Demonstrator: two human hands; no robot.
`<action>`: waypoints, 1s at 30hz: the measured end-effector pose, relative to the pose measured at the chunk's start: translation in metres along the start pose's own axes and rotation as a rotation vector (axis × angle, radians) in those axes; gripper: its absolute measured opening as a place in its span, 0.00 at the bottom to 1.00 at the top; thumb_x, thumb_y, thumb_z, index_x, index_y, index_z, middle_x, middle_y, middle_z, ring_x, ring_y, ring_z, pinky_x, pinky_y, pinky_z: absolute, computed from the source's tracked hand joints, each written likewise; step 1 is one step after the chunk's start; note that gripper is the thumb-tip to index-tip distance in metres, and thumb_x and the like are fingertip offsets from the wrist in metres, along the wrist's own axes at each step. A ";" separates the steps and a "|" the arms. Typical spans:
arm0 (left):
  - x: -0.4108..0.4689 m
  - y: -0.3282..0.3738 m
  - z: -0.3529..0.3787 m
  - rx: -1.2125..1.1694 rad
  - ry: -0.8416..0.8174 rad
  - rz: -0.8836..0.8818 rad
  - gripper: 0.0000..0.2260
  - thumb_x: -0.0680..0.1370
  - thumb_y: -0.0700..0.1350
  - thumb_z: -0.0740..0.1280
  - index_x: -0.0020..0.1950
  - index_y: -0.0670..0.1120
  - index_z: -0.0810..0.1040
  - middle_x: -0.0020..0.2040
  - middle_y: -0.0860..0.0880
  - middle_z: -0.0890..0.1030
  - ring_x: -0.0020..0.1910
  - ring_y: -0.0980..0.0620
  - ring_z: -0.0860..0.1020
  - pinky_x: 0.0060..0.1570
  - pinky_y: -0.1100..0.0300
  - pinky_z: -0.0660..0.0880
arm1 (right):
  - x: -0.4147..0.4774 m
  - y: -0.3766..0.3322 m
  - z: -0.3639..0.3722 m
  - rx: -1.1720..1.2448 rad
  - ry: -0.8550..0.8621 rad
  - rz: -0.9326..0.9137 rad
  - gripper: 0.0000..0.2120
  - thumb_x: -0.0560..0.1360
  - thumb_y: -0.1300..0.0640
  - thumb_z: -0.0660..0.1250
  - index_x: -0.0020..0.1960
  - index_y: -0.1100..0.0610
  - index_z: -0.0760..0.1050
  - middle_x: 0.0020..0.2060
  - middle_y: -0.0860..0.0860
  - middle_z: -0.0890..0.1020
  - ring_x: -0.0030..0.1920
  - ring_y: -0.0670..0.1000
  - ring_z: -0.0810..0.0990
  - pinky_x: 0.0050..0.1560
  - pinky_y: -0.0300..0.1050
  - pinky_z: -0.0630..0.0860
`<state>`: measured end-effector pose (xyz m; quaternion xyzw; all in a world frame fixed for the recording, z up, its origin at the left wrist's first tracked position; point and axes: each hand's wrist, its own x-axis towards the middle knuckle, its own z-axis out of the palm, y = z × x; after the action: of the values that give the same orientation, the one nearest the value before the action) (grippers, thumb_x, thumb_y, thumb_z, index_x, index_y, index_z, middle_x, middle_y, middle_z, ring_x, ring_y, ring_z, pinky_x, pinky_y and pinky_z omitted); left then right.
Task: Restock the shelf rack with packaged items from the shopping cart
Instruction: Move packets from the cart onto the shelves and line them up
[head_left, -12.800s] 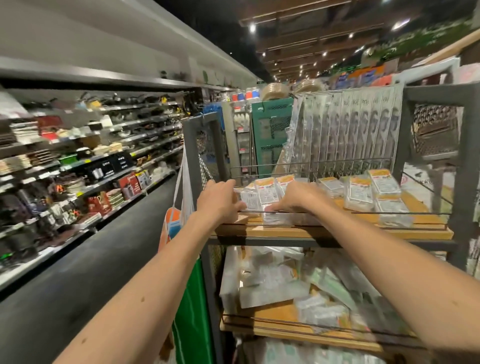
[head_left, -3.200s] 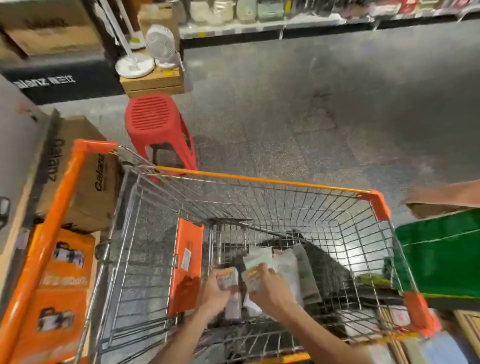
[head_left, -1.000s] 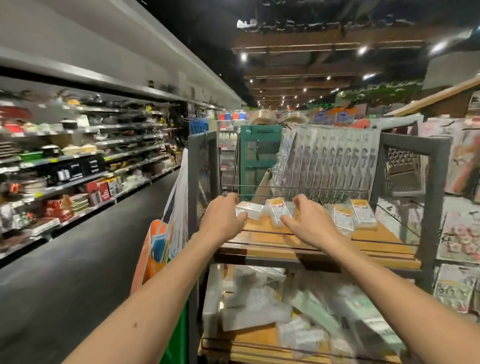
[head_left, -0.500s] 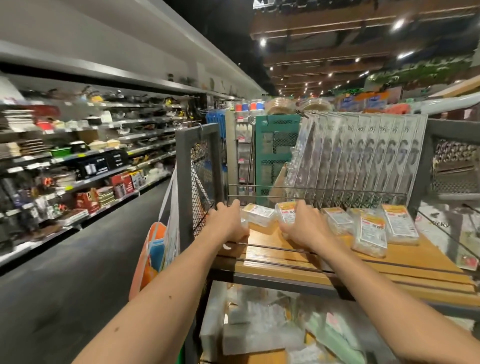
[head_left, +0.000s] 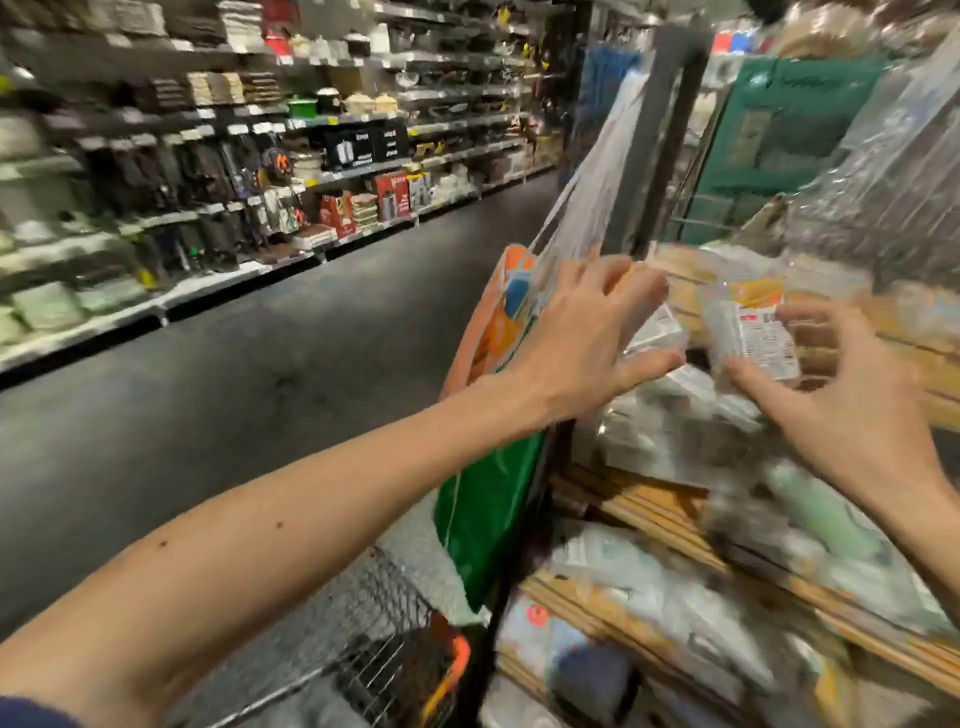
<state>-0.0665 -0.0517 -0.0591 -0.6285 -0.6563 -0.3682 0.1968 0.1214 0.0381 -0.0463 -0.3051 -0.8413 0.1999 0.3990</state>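
Note:
The frame is motion-blurred. The shelf rack (head_left: 667, 130) stands at the right, with wooden shelves (head_left: 654, 506) full of clear packaged items. My left hand (head_left: 582, 338) hovers at the rack's left edge, fingers spread around a small white packet (head_left: 657, 327) on the upper shelf. My right hand (head_left: 852, 415) is spread too, thumb and fingertips at the edges of an orange-labelled packet (head_left: 753, 332). Neither hand plainly grips its packet. A corner of the wire shopping cart (head_left: 379, 644) shows at the bottom, below my left forearm.
A green and orange bag (head_left: 488, 499) hangs on the rack's left side. A dark aisle floor (head_left: 234, 395) runs to the left, bordered by long store shelves (head_left: 218, 182) of kitchenware. A green mesh rack (head_left: 779, 130) stands behind the rack.
The view has swung left and down, bringing the cart's corner into sight. Both hands have pulled back from the upper shelf, and their fingers have spread off the packets.

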 end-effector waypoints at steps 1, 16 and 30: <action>-0.035 -0.014 -0.011 0.026 -0.019 -0.056 0.22 0.72 0.61 0.70 0.57 0.48 0.75 0.57 0.47 0.75 0.59 0.44 0.71 0.59 0.50 0.68 | -0.021 -0.010 0.019 0.026 -0.076 -0.012 0.22 0.67 0.49 0.75 0.58 0.47 0.71 0.50 0.49 0.80 0.49 0.56 0.81 0.54 0.59 0.77; -0.499 -0.098 -0.018 0.021 -0.371 -1.377 0.32 0.68 0.64 0.60 0.68 0.47 0.70 0.64 0.48 0.72 0.66 0.47 0.67 0.64 0.54 0.63 | -0.278 -0.047 0.361 -0.059 -1.189 -0.183 0.13 0.71 0.42 0.66 0.52 0.45 0.69 0.45 0.48 0.79 0.46 0.50 0.80 0.41 0.43 0.72; -0.650 -0.070 0.042 0.090 -0.658 -1.822 0.24 0.76 0.47 0.65 0.72 0.48 0.64 0.72 0.49 0.62 0.72 0.49 0.60 0.66 0.56 0.67 | -0.434 -0.030 0.499 -0.382 -1.813 -0.241 0.28 0.77 0.46 0.64 0.70 0.57 0.60 0.62 0.57 0.73 0.61 0.59 0.76 0.57 0.49 0.73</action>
<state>-0.0397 -0.4588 -0.5712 0.0576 -0.9272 -0.1598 -0.3337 -0.0702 -0.3226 -0.5677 -0.0037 -0.8759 0.1771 -0.4488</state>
